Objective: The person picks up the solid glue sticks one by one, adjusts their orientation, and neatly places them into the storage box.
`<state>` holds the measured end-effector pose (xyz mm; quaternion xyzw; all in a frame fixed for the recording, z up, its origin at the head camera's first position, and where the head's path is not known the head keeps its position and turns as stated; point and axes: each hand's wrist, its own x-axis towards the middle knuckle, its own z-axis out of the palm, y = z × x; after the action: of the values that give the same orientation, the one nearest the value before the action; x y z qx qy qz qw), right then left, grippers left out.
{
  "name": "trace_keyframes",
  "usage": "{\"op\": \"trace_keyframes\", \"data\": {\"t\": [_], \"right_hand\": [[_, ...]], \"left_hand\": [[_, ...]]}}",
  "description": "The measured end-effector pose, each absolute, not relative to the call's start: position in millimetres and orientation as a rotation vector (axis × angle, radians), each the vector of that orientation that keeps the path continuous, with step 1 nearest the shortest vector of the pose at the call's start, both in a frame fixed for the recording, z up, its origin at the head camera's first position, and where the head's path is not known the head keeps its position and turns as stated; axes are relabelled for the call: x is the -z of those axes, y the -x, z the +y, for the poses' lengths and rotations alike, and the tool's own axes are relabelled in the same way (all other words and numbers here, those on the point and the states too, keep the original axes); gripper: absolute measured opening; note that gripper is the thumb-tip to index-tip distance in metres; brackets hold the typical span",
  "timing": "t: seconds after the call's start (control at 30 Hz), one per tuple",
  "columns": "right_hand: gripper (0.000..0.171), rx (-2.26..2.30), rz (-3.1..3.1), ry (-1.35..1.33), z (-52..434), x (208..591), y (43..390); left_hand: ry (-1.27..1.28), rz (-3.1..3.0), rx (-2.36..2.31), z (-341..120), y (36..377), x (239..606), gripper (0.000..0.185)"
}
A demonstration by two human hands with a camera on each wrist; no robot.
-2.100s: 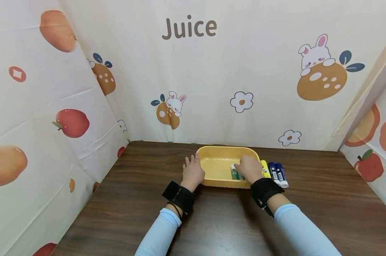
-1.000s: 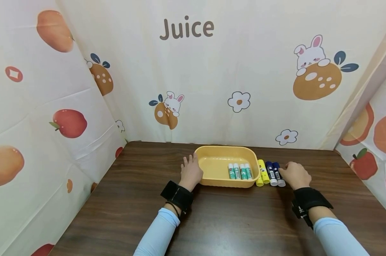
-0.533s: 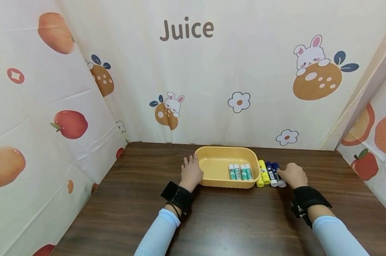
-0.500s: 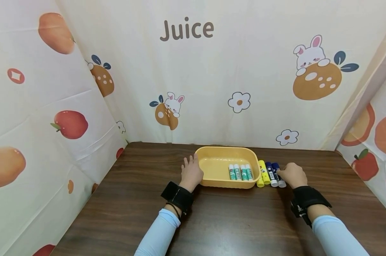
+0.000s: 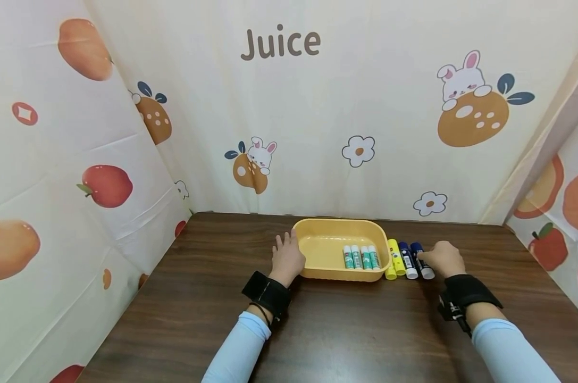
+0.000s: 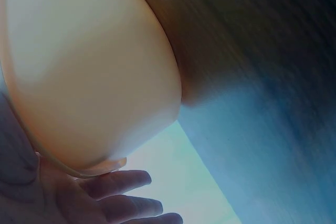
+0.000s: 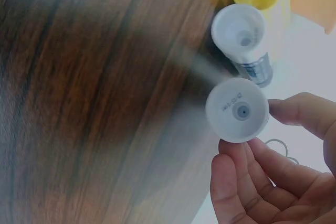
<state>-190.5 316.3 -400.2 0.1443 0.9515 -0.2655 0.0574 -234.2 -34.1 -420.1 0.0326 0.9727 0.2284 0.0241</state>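
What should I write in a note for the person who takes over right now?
Left hand: fingers straight, resting against the tray on its left wall.
Right hand: pinches the outer blue stick, which lies on the table.
Done: four green sticks lie in the tray.
Left: the yellow stick, the inner blue stick and the pinched one are outside the tray, on its right.

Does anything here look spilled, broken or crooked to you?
Nothing stands out. Four green-and-white glue sticks lie side by side in the yellow tray, and a yellow stick and two dark blue sticks lie in a row beside it on the table. The right hand pinches the outermost blue stick; the left hand rests against the tray.
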Motion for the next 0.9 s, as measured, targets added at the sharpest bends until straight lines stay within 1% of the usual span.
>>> {"op": "trace_keyframes", "data": {"t": [0.13, 0.4, 0.63, 0.9], "right_hand": [[0.037, 0.841, 2.91, -0.449, 315.3, 393.6, 189.5], [0.044, 0.902, 2.954, -0.36, 295.7, 368.3, 197.6], [0.042, 0.986, 2.918, -0.343, 270.2, 350.9, 208.9], [0.035, 1.038, 2.841, -0.334, 228.4, 356.1, 220.1]], "left_hand": [[-0.107, 3.014, -0.695, -34.1, 234.5, 419.7, 0.062], [-0.101, 3.006, -0.698, -36.1, 235.9, 421.3, 0.061], [-0.104, 2.998, -0.758, -35.0, 234.7, 420.2, 0.062], [-0.12, 3.007, -0.752, -35.1, 234.6, 420.9, 0.062]]}}
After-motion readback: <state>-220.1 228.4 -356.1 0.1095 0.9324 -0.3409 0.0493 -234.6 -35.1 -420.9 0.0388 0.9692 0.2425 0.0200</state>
